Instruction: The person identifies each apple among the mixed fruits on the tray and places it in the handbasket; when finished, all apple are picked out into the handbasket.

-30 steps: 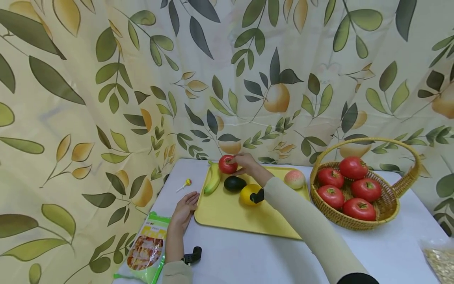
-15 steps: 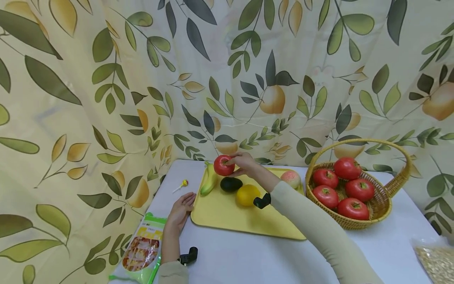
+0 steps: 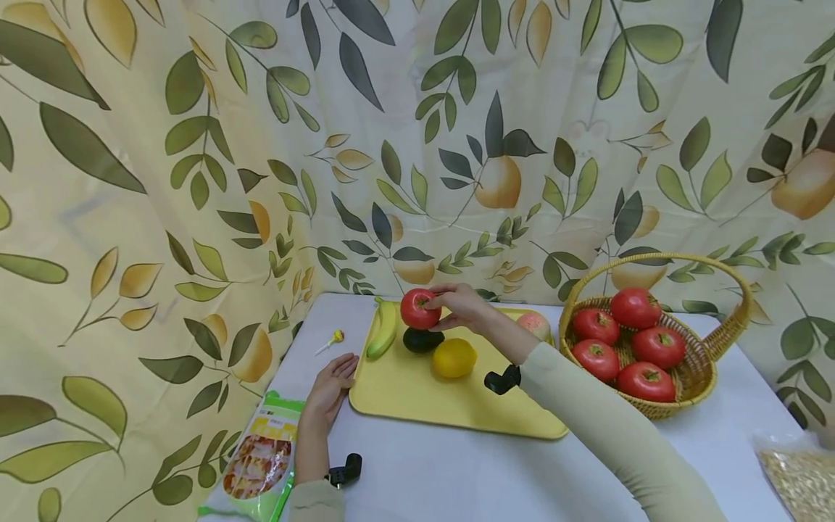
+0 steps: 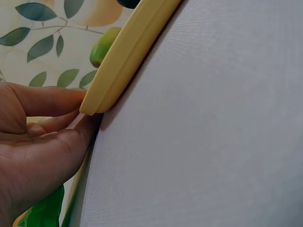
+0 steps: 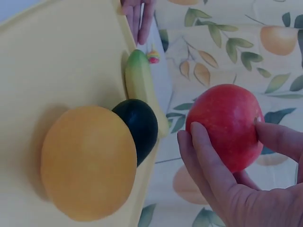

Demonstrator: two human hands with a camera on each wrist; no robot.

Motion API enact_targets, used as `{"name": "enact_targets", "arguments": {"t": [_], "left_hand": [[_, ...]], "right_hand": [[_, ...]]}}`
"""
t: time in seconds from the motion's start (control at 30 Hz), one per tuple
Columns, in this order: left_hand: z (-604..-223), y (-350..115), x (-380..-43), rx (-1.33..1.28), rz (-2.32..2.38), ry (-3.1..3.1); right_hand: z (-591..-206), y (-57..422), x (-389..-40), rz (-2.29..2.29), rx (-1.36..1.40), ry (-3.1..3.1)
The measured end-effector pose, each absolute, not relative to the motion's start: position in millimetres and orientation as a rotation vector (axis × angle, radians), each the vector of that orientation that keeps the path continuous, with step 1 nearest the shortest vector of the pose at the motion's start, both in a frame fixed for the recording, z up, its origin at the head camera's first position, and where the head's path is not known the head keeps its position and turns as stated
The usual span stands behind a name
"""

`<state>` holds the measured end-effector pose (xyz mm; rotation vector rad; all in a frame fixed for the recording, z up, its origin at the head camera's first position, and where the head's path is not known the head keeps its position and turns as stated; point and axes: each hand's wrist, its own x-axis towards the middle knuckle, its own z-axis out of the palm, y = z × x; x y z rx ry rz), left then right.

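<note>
My right hand [image 3: 459, 304] holds a red tomato [image 5: 226, 126] between thumb and fingertips, raised over the back left of the yellow tray [image 3: 398, 395]. In the head view the tomato overlaps the top of a dark avocado [image 3: 420, 340]. A banana [image 3: 383, 330] lies along the tray's left side, and a yellow lemon-like fruit [image 3: 454, 358] sits in front of the avocado. Behind my right forearm, a peach [image 3: 534, 325] is partly hidden. My left hand [image 3: 330, 388] rests at the tray's left edge; its extended fingers touch the rim in the left wrist view.
A wicker basket [image 3: 707, 377] with several tomatoes stands right of the tray. Left of the tray lies a lollipop [image 3: 335, 338], with a green-and-white food bag [image 3: 257, 460] nearer. A clear bag of flakes [image 3: 799, 471] is at the right edge. Patterned cloth [image 3: 417, 145] hangs behind the table.
The tomato has moved away from the banana, rightward and slightly nearer, still in my right hand. My right forearm has shifted right, uncovering more of the yellow fruit. My left hand stays at the tray.
</note>
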<state>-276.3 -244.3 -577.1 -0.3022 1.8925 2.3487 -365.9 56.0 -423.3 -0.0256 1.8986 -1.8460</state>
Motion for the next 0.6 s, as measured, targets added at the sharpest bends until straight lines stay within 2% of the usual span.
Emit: {"name": "enact_targets", "arguments": {"t": [0.6], "left_hand": [[-575.2,-242.3,-275.6,-0.305,2.36,1.865]], "right_hand": [[-412.1,96.9,-341.8,-1.842,-0.052,1.902]]}}
